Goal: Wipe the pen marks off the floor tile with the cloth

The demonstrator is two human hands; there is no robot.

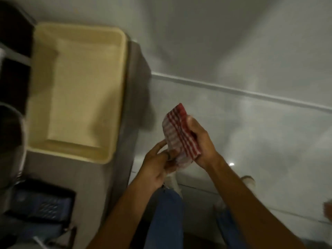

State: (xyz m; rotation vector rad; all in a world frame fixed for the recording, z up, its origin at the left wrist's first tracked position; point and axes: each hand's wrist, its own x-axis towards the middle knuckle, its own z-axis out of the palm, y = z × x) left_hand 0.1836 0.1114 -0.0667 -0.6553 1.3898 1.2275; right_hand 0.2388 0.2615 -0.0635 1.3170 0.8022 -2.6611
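I hold a folded red-and-white checked cloth in front of me, above the floor. My right hand grips its right edge, thumb on top. My left hand pinches its lower left corner with the fingertips. Below spreads the pale grey floor tile, glossy, with a light grout line running across. No pen marks show on it in this blurred frame.
A cream plastic tray lies on a grey counter at the left. A dark calculator-like device sits at the counter's near end. My legs in blue jeans and light shoes stand on the tile.
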